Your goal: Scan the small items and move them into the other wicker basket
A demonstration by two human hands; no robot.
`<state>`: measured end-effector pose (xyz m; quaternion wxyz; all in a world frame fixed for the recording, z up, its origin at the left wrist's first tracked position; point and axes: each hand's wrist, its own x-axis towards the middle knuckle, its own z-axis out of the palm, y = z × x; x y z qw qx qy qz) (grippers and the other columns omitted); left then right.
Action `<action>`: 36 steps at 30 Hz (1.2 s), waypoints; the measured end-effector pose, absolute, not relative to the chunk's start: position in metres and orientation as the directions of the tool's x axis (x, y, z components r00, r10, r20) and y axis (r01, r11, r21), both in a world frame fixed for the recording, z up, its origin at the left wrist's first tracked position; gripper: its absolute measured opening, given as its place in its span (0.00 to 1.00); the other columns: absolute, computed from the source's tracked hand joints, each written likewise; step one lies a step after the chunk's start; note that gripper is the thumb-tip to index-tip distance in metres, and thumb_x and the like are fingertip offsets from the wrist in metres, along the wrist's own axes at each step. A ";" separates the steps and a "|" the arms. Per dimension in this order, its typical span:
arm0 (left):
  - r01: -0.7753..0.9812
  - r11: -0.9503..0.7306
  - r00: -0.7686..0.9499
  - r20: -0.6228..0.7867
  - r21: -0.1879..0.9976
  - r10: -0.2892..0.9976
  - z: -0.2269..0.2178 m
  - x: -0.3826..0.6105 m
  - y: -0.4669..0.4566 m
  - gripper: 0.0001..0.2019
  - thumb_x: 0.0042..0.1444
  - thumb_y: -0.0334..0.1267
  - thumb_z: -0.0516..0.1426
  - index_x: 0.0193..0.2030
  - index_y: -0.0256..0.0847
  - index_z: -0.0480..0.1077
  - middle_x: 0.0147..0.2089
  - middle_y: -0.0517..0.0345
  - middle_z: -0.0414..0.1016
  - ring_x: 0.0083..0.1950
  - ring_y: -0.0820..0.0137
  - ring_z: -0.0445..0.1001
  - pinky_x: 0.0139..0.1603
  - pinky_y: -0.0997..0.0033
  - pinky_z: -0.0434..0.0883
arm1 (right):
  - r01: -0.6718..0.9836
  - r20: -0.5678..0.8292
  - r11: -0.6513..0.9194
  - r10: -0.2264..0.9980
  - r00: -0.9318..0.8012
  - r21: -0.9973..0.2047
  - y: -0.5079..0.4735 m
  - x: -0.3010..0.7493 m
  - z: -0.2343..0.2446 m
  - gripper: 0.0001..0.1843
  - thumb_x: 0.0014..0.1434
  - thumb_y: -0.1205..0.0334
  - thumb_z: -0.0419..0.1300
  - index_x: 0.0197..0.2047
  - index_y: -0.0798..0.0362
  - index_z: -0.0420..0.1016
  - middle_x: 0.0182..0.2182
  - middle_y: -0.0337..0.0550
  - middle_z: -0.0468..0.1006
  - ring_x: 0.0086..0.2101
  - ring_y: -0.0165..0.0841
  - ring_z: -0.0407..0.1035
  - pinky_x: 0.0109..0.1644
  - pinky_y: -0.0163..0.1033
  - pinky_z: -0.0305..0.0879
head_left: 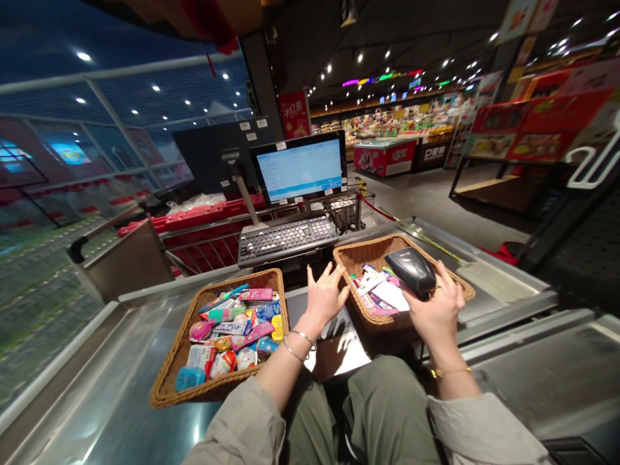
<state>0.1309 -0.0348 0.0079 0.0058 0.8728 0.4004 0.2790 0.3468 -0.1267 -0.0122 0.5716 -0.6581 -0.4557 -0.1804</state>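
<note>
My right hand (438, 310) grips a black handheld barcode scanner (411, 270) over the right wicker basket (358, 255), which holds several small packets (380, 290). My left hand (325, 296) hovers open with fingers spread, between the two baskets and close to the right basket's left rim. The left wicker basket (169, 381) is full of colourful small packaged items (232, 332). Both baskets rest on a steel checkout counter (111, 407).
A black keyboard (285, 239) and a lit monitor (299, 168) stand behind the baskets. Red shopping baskets and a metal cart (208, 239) sit at the back left. Store aisles, a freezer (385, 155) and shelves lie beyond on the right. My knees are under the counter.
</note>
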 end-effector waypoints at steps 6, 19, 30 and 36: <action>0.728 -0.660 0.504 0.507 0.186 0.699 -0.002 0.100 -0.033 0.22 0.67 0.41 0.58 0.66 0.45 0.66 0.67 0.49 0.74 0.74 0.56 0.65 0.77 0.31 0.48 | 0.787 0.737 0.112 0.451 0.504 -0.607 -0.117 0.330 -0.013 0.20 0.57 0.47 0.65 0.46 0.52 0.78 0.52 0.59 0.79 0.64 0.53 0.64 0.71 0.68 0.47; 0.866 -0.483 0.363 0.500 0.130 0.786 -0.004 -0.001 -0.022 0.25 0.64 0.41 0.61 0.67 0.44 0.67 0.70 0.44 0.70 0.76 0.49 0.59 0.75 0.28 0.50 | 0.792 0.750 0.222 0.536 0.388 -0.569 -0.093 0.278 -0.009 0.22 0.58 0.40 0.62 0.42 0.51 0.79 0.47 0.56 0.82 0.63 0.55 0.66 0.69 0.70 0.47; 0.955 -0.293 0.250 0.438 0.032 0.863 -0.003 -0.104 -0.026 0.24 0.62 0.38 0.61 0.66 0.47 0.69 0.71 0.46 0.68 0.76 0.45 0.58 0.72 0.21 0.45 | 0.814 0.776 0.279 0.558 0.294 -0.510 -0.081 0.246 -0.010 0.17 0.60 0.45 0.63 0.40 0.51 0.79 0.45 0.56 0.83 0.63 0.53 0.66 0.69 0.68 0.50; 0.976 -0.209 0.218 0.268 -0.061 0.938 0.004 -0.157 -0.033 0.25 0.62 0.34 0.61 0.66 0.52 0.69 0.73 0.47 0.64 0.78 0.46 0.53 0.69 0.15 0.40 | 0.799 0.768 0.300 0.574 0.284 -0.520 -0.076 0.238 -0.015 0.19 0.59 0.45 0.63 0.41 0.52 0.78 0.45 0.56 0.82 0.63 0.56 0.65 0.67 0.72 0.50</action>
